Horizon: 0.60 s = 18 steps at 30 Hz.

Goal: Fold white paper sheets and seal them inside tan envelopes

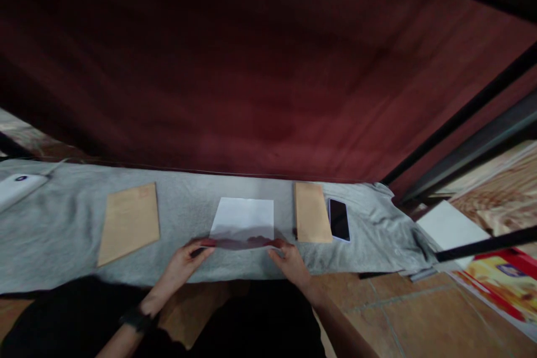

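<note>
A white sheet of paper (245,215) lies before me on the grey cloth, its near edge slightly raised. My left hand (188,257) pinches the near left corner between thumb and fingers. At the near right corner, my right hand (289,260) grips the same sheet. To the left rests a brown envelope (130,222), set at an angle. On the right is a stack of brown envelopes (312,212), close beside a dark-screened phone (339,219).
The grey cloth (180,196) covers a long, narrow surface. A white device (20,187) with a cable sits at far left. Behind hangs a dark red curtain (268,95). Black metal bars (457,117), a white sheet or board (453,224) and a red-yellow package (503,279) are at right.
</note>
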Each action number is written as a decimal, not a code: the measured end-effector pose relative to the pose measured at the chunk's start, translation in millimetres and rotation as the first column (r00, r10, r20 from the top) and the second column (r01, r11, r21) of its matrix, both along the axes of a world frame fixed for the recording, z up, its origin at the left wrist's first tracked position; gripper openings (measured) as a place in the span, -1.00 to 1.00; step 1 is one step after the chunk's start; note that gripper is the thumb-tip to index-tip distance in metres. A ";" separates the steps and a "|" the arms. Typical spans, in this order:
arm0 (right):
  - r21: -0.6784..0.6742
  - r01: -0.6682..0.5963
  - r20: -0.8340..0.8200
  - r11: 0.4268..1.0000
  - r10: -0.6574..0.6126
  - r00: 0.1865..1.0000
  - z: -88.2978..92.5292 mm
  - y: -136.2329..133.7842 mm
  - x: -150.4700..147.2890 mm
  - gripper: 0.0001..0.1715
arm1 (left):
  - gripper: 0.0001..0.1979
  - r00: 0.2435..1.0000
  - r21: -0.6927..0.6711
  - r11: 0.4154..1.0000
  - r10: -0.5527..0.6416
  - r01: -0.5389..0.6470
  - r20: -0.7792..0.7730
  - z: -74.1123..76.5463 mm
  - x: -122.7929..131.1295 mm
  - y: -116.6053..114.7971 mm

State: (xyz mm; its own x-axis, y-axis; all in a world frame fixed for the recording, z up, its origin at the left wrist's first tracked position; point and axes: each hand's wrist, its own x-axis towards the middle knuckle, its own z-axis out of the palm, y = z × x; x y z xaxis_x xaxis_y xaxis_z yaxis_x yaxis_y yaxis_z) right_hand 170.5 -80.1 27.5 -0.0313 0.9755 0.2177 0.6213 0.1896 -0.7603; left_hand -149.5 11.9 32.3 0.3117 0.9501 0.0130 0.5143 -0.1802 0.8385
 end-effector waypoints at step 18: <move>-0.109 0.435 0.449 0.894 -0.346 0.824 -12.7 56.2 -18.7 -0.73 | -0.69 0.953 -0.024 0.969 0.238 -0.247 -0.187 -1.7 37.3 41.7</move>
